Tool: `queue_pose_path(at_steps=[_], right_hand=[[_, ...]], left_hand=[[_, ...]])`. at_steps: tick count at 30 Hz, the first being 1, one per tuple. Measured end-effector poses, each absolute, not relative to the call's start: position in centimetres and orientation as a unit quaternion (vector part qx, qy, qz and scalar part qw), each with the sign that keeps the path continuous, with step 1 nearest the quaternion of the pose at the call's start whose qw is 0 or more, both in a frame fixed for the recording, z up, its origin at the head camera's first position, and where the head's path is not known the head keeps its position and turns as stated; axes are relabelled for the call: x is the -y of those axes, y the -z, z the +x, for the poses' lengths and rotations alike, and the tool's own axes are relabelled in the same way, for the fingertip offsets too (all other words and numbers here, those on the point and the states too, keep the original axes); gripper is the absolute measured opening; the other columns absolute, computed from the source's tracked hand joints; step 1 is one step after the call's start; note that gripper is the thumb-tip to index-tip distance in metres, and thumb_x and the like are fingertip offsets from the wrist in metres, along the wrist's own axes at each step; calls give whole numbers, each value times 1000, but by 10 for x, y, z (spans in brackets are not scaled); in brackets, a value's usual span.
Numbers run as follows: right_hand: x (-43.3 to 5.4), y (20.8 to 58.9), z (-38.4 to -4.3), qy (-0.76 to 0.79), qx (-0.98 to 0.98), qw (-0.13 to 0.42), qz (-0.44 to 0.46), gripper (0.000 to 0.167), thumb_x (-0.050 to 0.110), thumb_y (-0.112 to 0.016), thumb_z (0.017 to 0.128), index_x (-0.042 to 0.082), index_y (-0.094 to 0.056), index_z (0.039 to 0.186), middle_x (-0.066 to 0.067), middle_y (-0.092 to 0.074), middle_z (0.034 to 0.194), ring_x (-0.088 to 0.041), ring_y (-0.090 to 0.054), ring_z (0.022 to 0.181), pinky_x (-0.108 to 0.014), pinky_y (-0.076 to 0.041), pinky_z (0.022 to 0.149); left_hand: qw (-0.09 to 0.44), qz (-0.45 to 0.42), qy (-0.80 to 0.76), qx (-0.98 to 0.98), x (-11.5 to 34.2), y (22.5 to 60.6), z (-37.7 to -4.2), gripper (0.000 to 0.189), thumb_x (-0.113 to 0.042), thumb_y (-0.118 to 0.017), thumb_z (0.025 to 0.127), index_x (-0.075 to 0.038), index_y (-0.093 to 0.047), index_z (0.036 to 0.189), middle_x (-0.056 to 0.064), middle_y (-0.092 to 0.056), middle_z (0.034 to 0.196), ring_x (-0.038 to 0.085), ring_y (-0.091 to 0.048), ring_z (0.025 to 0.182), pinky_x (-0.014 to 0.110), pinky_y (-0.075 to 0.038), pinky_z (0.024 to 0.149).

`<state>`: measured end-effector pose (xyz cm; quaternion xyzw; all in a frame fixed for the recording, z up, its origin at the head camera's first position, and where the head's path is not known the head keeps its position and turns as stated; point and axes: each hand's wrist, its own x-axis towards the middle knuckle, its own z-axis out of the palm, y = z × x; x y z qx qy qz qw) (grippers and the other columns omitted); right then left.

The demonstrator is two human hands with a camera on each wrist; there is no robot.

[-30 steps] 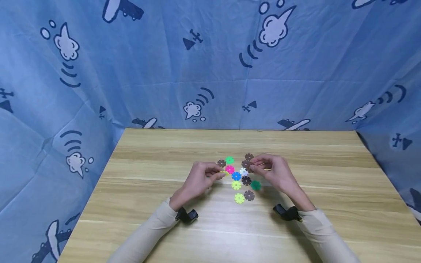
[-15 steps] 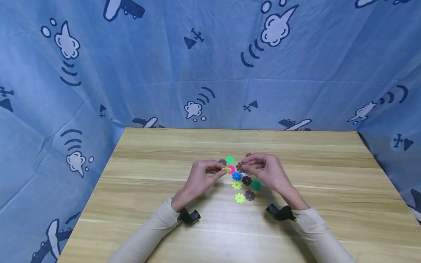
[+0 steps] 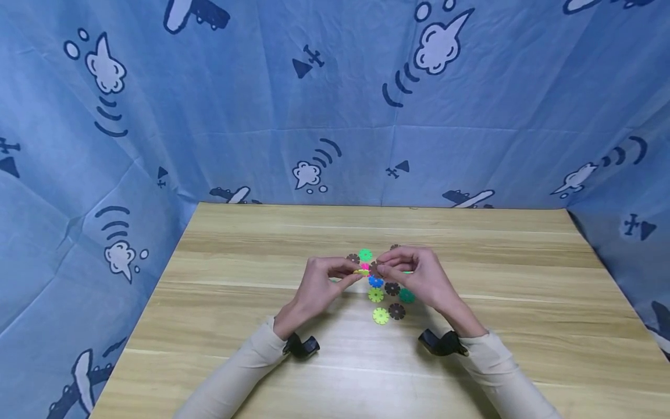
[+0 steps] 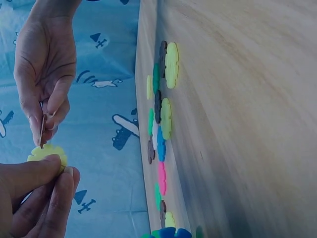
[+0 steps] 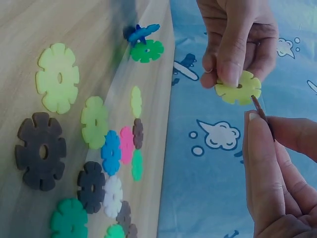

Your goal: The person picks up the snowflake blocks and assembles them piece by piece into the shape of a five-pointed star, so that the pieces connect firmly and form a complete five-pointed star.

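Between thumb and fingers, my left hand [image 3: 321,282] pinches a yellow notched interlocking disc [image 5: 249,90], held above the table. My right hand [image 3: 421,276] pinches a brown interlocking disc [image 4: 41,131], turned edge-on to the yellow one. In both wrist views the brown disc's edge meets the yellow disc's notched rim. Below the hands, several more discs lie flat, among them a blue disc [image 5: 111,152], a pink disc [image 5: 127,145] and a white disc [image 5: 113,196]. The right fingers hide part of the brown disc.
Nearest the person on the wooden table [image 3: 251,238] lie a yellow-green disc [image 3: 381,316] and a dark brown disc [image 3: 396,311]. Beside the left hand, blue pieces [image 5: 143,33] stand on a green disc [image 5: 147,51]. A patterned blue cloth [image 3: 345,87] hangs behind the table.
My right hand has moved left, carrying the brown disc up to the yellow one. The left hand has shifted slightly right, and its disc now appears more edge-on in the head view.
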<state>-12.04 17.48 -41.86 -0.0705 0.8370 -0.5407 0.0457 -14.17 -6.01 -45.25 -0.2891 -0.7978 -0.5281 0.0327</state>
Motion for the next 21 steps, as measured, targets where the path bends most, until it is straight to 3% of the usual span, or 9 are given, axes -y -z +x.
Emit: queue_pose_path(at_steps=[7, 21], right_hand=[[-175, 420, -118, 560, -823, 62, -73, 19, 16, -79, 94, 3, -77, 108, -16, -79, 100, -33, -79, 88, -43, -67, 78], [-175, 418, -118, 588, -804, 74, -52, 21, 12, -78, 95, -2, -75, 110, -20, -80, 103, -30, -80, 88, -45, -67, 80]], left_hand=[[39, -302, 536, 787, 59, 451, -141, 9, -8, -81, 90, -10, -82, 99, 7, -82, 97, 17, -80, 85, 19, -64, 78], [88, -324, 531, 778, 57, 451, -141, 9, -2, -82, 88, -6, -82, 95, 10, -82, 94, 20, -80, 87, 19, -64, 81]])
